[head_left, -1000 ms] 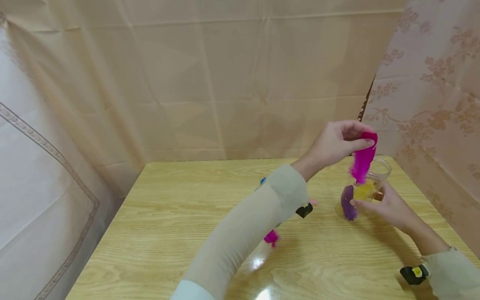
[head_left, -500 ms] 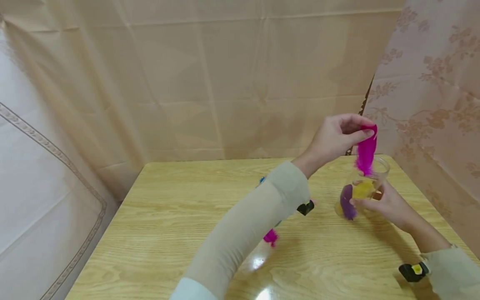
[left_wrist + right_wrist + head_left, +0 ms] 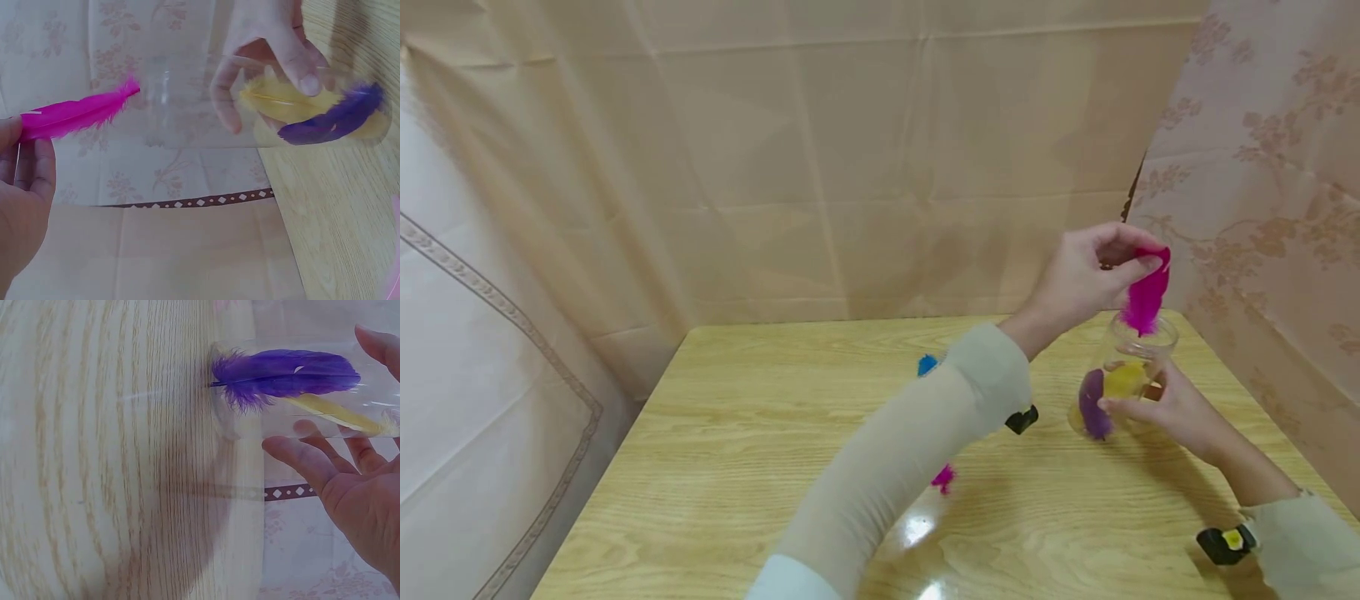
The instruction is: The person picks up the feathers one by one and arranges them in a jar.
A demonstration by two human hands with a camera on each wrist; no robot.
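Observation:
A magenta feather hangs quill end down from my left hand, which pinches its broad tip between thumb and fingers. Its lower end is right at the mouth of a clear jar standing on the table at the right. My right hand grips the jar around its side, thumb across the front. Inside the jar lean a purple feather and a yellow feather, both plain in the left wrist view. From the right wrist view, the purple feather lies near the jar's base, fingers curled under the wall.
On the wooden table, a blue feather and another magenta feather show partly from behind my left sleeve. A beige curtain hangs behind the table, and a flowered cloth hangs at the right.
My left hand has lifted the magenta feather and shifted it right, bringing its lower end over the jar's mouth. The right hand keeps its hold on the jar.

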